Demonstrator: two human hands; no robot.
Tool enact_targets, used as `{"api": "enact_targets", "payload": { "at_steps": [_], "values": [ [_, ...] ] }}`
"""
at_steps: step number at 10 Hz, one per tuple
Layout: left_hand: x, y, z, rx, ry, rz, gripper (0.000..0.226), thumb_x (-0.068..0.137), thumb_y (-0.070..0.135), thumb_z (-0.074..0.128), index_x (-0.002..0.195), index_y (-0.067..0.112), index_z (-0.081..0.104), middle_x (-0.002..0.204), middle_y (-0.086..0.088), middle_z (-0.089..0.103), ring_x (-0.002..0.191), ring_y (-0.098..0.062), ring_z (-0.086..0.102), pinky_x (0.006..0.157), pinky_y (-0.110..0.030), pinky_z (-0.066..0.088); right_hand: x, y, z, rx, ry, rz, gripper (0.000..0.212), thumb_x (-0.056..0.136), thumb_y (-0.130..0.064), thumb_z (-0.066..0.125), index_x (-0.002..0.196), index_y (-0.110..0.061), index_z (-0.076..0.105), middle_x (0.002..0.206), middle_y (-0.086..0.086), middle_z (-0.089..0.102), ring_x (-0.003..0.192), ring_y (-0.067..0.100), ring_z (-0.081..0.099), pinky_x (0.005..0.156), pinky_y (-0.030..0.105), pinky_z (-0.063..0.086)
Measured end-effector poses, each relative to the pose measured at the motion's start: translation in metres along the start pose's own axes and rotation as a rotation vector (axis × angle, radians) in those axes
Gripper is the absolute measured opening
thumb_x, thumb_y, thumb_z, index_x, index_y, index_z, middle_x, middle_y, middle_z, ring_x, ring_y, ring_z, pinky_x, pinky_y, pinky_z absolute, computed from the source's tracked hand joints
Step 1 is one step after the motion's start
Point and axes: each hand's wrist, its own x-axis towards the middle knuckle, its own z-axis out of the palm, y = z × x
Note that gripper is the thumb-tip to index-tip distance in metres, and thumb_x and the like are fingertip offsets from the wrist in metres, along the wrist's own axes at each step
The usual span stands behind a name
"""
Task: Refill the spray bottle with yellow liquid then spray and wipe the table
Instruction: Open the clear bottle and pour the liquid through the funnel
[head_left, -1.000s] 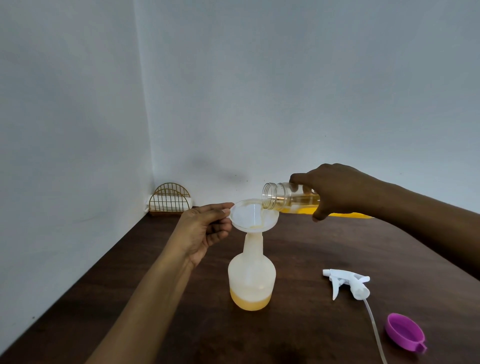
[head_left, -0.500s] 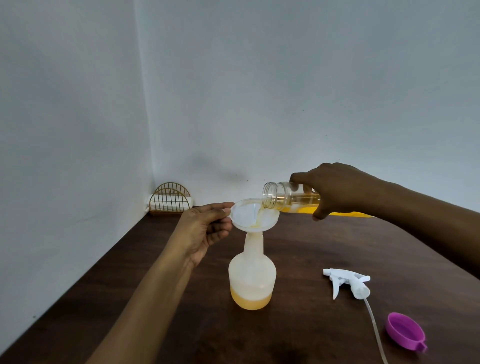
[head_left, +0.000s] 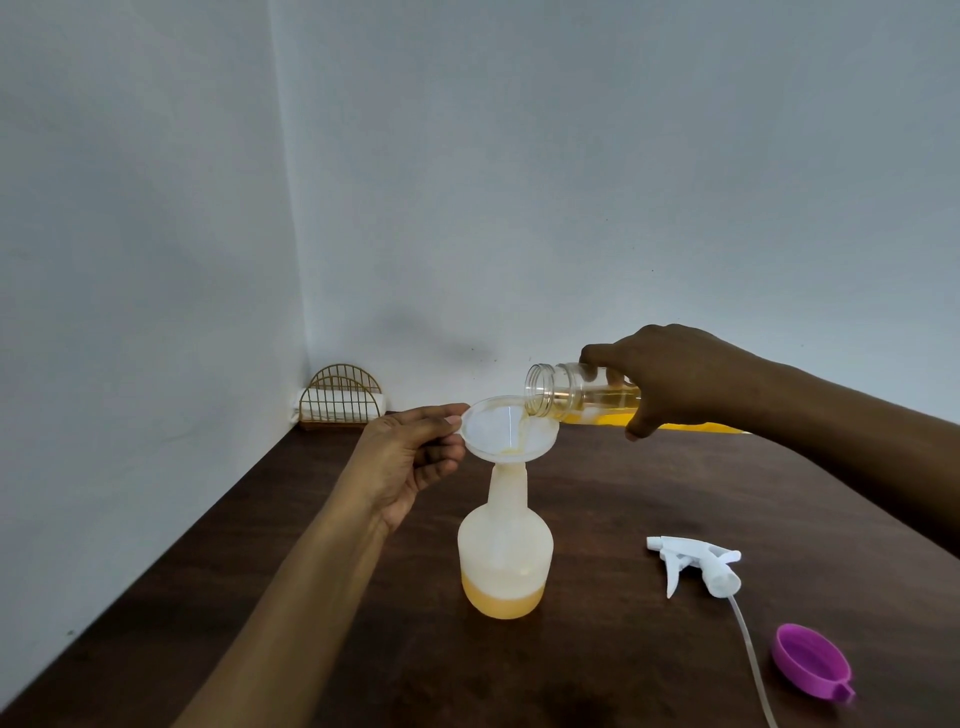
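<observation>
Mid-refill, so early in the job. L hand (head_left: 410, 457), centre-left of frame, pinches the funnel (head_left: 506, 431) rim, thumb on top and fingers curled below. R hand (head_left: 675, 379), centre-right, is wrapped round the clear bottle (head_left: 571, 395), tipped near flat w/ its mouth over the funnel's right edge. A thin yellow stream runs down the funnel wall and pools at the throat.

Done, as I judge it: trigger (head_left: 696, 564) is off, lying on the table (head_left: 675, 493) lower right, w/ its tube trailing toward the bottom edge. Purple cap (head_left: 810, 660) is off too, open side up at far lower right, apart from the trigger. Funnel sits in the spray bottle (head_left: 505, 551) neck and pouring is under way.

Left to do: finish the pour, lift the funnel out, screw the trigger back on, spray, wipe. Most of the task is ahead.

Spray bottle stands upright on the table, centre of frame, directly under the funnel. It's translucent white, w/ a long narrow neck and fat round body. Yellow liquid fills only a low band at the base; the rest of the body looks empty. The clear bottle has liquid lying along its lower side, so there's more to go in.

A yellow strip (head_left: 701, 427) shows behind my R hand at the table's far edge. Poss. the wiping cloth, can't tell. Wire rack (head_left: 340, 397) sits in the corner, left of centre, w/ something white in it.
</observation>
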Motion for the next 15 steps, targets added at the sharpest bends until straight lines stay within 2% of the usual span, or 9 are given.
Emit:
{"api": "enact_targets", "payload": {
  "at_steps": [15],
  "values": [
    [-0.0007,0.0006,0.0008,-0.003,-0.003,-0.003,0.011,0.083,0.004,0.063,0.089,0.006,0.072,0.054,-0.003,0.066,0.044,-0.007,0.061,0.043,-0.016,0.051,-0.0008,-0.0006,-0.002,-0.003,0.001,-0.002,0.072,0.064,-0.038,0.08,0.124,-0.034,0.039,0.103,-0.004,0.06,0.084,0.015,0.041,0.063,0.029,0.036]
  ]
}}
